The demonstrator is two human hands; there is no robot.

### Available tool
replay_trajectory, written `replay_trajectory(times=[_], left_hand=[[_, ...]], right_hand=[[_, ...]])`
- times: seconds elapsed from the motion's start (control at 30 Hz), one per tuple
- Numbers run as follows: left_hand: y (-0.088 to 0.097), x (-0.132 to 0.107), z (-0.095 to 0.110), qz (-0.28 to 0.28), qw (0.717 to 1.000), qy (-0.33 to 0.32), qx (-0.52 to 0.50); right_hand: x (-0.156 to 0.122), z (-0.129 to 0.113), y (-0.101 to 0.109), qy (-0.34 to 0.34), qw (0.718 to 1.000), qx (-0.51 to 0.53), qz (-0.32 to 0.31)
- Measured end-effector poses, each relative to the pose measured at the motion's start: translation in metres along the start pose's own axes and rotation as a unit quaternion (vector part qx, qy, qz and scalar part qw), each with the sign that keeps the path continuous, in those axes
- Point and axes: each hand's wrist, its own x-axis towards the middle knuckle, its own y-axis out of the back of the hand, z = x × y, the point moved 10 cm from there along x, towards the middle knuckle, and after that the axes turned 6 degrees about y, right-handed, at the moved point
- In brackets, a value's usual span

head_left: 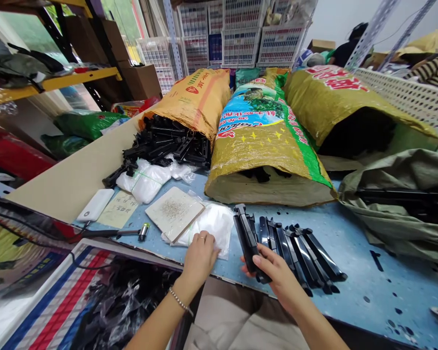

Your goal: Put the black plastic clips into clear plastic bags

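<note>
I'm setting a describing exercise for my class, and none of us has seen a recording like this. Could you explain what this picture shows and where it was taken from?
There is no machine here: these are a person's own bare hands. The single picture comes from a camera worn on that person's head, looking forward and down, so you see roughly the wearer's view.

The right hand holds a long black piece upright at a slant. Beside it, similar black pieces lie in a row on the blue table. The left hand is at the near edge of a whitish plastic packet. Further left are a square slab and a hammer-like tool. Behind, more black pieces spill from an orange sack.
</note>
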Motion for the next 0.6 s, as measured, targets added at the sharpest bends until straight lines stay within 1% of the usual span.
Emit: replay_trajectory(times=[0.1,0.27,0.37,0.43,0.53,0.6], left_hand=[[0.0,0.007,-0.019,-0.02,0.993,0.063,-0.102],[0.005,0.02,-0.043,-0.027,0.974,0.12,-0.191],[0.002,0.018,-0.042,-0.041,0.96,0.135,-0.24],[0.0,0.016,-0.038,-0.051,0.953,0.138,-0.266],[0.003,0.016,-0.034,-0.032,0.947,0.141,-0.285],[0.009,0.016,-0.034,-0.013,0.946,0.14,-0.293]], right_hand=[[0.0,0.0,-0.006,-0.011,1.0,0.022,0.0],[0.0,-0.002,-0.023,-0.034,0.998,0.059,-0.015],[0.007,0.004,-0.036,-0.058,0.993,0.098,-0.014],[0.015,0.008,-0.051,-0.068,0.99,0.123,-0.026],[0.032,0.014,-0.076,-0.072,0.984,0.144,-0.072],[0.044,0.018,-0.08,-0.07,0.983,0.157,-0.066]])
